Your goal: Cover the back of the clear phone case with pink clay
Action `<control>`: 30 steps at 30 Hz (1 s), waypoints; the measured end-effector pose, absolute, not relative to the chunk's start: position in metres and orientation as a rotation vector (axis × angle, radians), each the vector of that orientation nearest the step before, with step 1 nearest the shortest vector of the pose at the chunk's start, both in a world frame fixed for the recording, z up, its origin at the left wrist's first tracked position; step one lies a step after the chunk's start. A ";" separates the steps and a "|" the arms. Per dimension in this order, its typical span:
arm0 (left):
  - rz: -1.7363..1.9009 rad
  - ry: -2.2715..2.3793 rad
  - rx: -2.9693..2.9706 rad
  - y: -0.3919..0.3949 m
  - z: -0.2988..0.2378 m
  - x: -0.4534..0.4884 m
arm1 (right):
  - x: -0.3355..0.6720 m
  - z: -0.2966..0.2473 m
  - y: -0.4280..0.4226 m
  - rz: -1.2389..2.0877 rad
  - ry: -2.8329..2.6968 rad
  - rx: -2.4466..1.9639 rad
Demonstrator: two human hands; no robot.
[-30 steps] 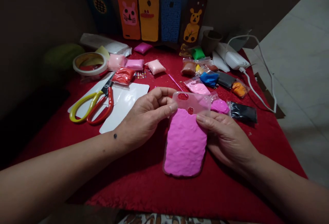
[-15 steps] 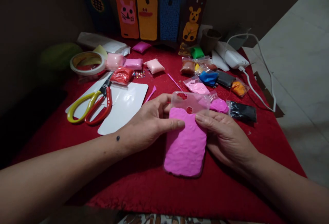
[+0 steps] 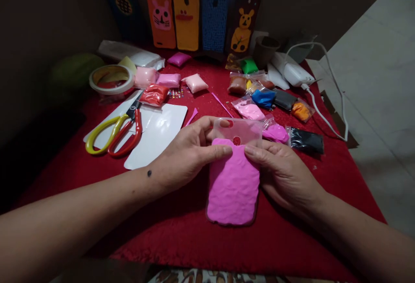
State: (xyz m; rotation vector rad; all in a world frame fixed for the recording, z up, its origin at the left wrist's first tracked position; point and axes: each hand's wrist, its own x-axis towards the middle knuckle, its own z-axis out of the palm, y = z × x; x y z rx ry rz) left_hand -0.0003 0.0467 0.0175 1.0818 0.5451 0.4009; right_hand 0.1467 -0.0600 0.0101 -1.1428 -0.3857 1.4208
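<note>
A clear phone case (image 3: 241, 129) lies above the red cloth, most of its back covered by a lumpy sheet of pink clay (image 3: 232, 183). My left hand (image 3: 188, 153) grips the case's left edge, its thumb pressed on the top of the clay. My right hand (image 3: 282, 172) holds the right edge, thumb also on the clay. The uncovered top of the case shows two camera holes.
Yellow and red scissors (image 3: 113, 132) lie on white sheets (image 3: 158, 133) at left, near a tape roll (image 3: 112, 79). Bagged clay in several colours (image 3: 264, 99) is scattered behind. Decorated cases (image 3: 185, 14) lean on the wall. A white device with a cable (image 3: 293, 73) sits right.
My left thumb has moved from the case's upper left corner down onto the pink clay. The case has tilted slightly lower. My right hand has barely moved.
</note>
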 end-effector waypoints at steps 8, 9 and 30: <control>0.458 0.537 1.087 0.048 0.013 0.000 | 0.146 0.012 -0.059 1.456 -0.394 -1.068; 0.487 0.544 1.092 0.048 0.012 0.000 | 0.146 0.013 -0.060 1.481 -0.418 -1.067; 0.426 0.401 1.071 0.044 0.010 -0.002 | 0.147 0.011 -0.065 1.514 -0.506 -1.129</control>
